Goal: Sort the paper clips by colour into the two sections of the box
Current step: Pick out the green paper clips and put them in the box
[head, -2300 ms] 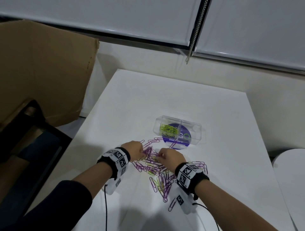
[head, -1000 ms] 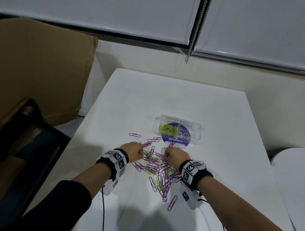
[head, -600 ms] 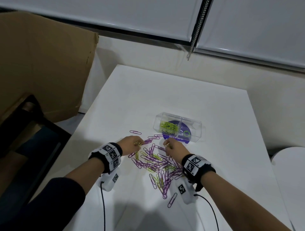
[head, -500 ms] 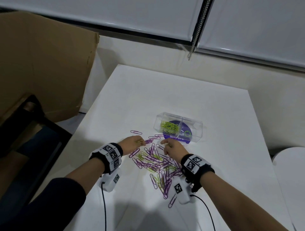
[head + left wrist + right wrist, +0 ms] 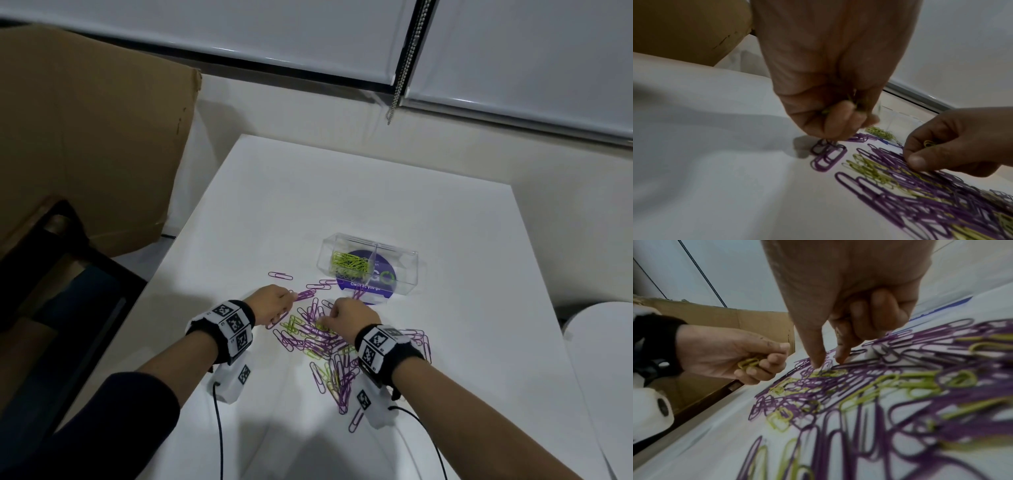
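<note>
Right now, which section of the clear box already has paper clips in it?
The left section of the clear box: it holds a heap of yellow-green clips. The right section shows only the purple label beneath.

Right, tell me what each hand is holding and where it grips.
The left hand holds a few yellow-green clips bunched in its curled fingers. The right hand pinches at a yellow-green clip in the pile; a few clips show inside its curled fingers too.

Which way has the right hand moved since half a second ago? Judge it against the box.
Yes. The right hand has drawn back from the box, toward the person, onto the clip pile.
</note>
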